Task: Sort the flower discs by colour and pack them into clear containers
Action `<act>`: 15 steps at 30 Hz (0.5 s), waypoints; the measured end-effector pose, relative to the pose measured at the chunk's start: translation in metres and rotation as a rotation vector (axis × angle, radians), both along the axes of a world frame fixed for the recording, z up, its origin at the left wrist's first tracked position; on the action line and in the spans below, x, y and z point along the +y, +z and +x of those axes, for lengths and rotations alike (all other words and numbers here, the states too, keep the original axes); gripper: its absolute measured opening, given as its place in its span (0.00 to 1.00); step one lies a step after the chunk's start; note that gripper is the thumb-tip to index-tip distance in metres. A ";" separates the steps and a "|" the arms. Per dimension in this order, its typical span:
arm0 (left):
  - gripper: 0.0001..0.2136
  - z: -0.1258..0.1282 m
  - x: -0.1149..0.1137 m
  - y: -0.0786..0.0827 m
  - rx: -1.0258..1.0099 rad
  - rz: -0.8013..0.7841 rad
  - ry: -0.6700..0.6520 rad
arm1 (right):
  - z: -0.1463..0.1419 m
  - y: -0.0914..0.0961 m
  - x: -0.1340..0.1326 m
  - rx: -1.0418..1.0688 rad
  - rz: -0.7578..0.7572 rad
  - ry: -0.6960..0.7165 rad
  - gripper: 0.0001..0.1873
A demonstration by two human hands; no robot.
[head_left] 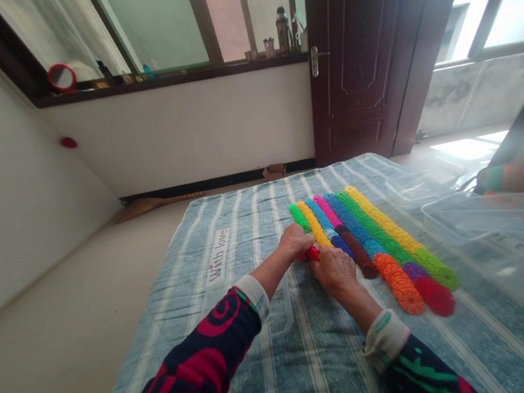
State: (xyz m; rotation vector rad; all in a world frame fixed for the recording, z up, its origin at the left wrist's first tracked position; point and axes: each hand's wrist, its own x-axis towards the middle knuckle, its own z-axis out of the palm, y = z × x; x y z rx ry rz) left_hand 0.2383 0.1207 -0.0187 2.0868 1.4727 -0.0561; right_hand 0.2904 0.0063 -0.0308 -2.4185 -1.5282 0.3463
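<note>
Several long rows of stacked plastic discs (pixel 376 238), in green, yellow, blue, pink, orange, purple and red, lie side by side on a blue striped bedspread (pixel 262 328). My left hand (pixel 293 243) is closed over the near end of the leftmost rows. My right hand (pixel 335 271) is closed right beside it. A small stack of red discs (pixel 313 253) shows between the two hands, which both press on it. The fingertips of both hands are hidden.
Clear plastic boxes (pixel 496 214) and a clear lid (pixel 418 186) stand on the bed at the right. A dark wooden door (pixel 352 45) is at the back. A window sill (pixel 175 75) holds a flask and small items. A broom (pixel 155 204) lies on the floor.
</note>
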 end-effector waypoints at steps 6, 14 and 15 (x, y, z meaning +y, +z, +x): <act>0.08 0.001 -0.001 0.001 0.014 -0.002 -0.013 | 0.000 0.001 0.004 0.027 0.009 -0.049 0.15; 0.08 0.002 0.000 0.000 0.019 -0.031 0.000 | 0.002 -0.004 0.011 0.030 -0.025 -0.059 0.17; 0.08 0.002 0.001 -0.001 0.016 -0.039 0.007 | 0.002 -0.004 0.011 0.030 -0.020 -0.061 0.17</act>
